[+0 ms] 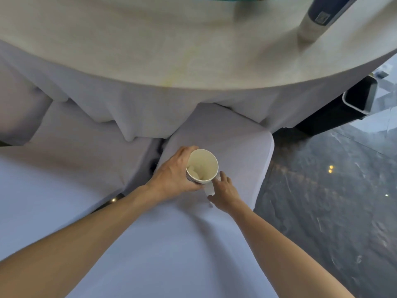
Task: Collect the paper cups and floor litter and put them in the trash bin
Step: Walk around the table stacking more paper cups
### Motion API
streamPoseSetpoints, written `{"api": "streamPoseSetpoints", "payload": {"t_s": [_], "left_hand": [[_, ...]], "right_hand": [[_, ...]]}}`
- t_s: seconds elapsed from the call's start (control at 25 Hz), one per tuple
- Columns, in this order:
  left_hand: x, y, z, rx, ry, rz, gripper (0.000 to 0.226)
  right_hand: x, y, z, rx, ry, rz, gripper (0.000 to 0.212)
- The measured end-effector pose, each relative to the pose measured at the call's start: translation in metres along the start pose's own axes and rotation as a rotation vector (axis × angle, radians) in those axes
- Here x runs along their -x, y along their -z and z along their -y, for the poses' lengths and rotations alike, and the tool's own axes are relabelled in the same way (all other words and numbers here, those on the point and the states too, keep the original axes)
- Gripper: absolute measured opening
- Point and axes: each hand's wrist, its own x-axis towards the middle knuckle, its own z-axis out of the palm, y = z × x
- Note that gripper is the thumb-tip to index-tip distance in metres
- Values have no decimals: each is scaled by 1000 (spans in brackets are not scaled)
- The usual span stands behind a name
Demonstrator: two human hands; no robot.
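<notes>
Nearest, two bare forearms are stretched forward over a chair draped in pale cloth. The left hand is wrapped around a paper cup, which is held upright and open-mouthed just above the chair seat; what looks like a nested stack is suggested by extra rims at its lower edge, and something pale is seen inside, though it cannot be identified. The cup is probably held this way so that more litter can be dropped into it.

Just right of the cup, the right hand is lowered onto a small white scrap lying on the seat. Its fingers are partly spread over the scrap, and whether it is pinched yet cannot be told.

Farther off, the round desk is covered by a cloth hanging to the chairs. A blue and white package lies on its far right. Beyond the seat to the right, a dark trash bin stands on the dark floor, well apart from the cup.
</notes>
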Motion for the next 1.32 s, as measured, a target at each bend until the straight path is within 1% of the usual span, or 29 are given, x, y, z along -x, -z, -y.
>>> {"api": "streamPoseSetpoints", "payload": {"t_s": [0.08, 0.16, 0.2, 0.28, 0.36, 0.44, 0.52, 0.64, 0.72, 0.84, 1.0, 1.08, 1.12, 1.2, 1.32], "left_hand": [[-1, -3, 5, 1, -1, 8, 94], [0, -6, 7, 12, 13, 18, 96], [0, -6, 6, 11, 15, 19, 96], [1, -3, 2, 6, 14, 27, 97], [5, 4, -11, 7, 23, 52, 99], [11, 11, -29, 12, 48, 66, 101], [18, 21, -54, 22, 69, 72, 103], [31, 37, -96, 44, 82, 74, 105], [38, 53, -128, 36, 82, 87, 105], [46, 71, -162, 38, 79, 124, 108], [60, 85, -217, 10, 46, 115, 109], [64, 83, -243, -16, 25, 80, 109], [67, 79, -260, -27, 3, 60, 108], [71, 67, -291, -33, -30, 24, 103], [79, 39, -335, -22, -4, -66, 95]], "right_hand": [[-7, -16, -2, 65, -3, -11, 74], [-12, -28, -6, 105, -14, -59, 57], [-12, -31, -8, 66, -26, -75, 50], [-6, -29, -11, -127, -80, -111, 43], [9, -12, -11, -356, -181, -185, 39], [30, 15, -10, -552, -262, -284, 38], [58, 56, -9, -686, -278, -391, 39], [107, 121, -5, -779, -227, -538, 39], [146, 165, 2, -835, -197, -595, 38], [196, 213, 13, -936, -149, -622, 36], [269, 262, 19, -1130, -35, -645, 46], [291, 277, 21, -1184, 62, -619, 38], [302, 283, 18, -1167, 103, -610, 32], [317, 288, 13, -1057, 158, -617, 22], [334, 290, -12, -871, 240, -659, 8]]}}
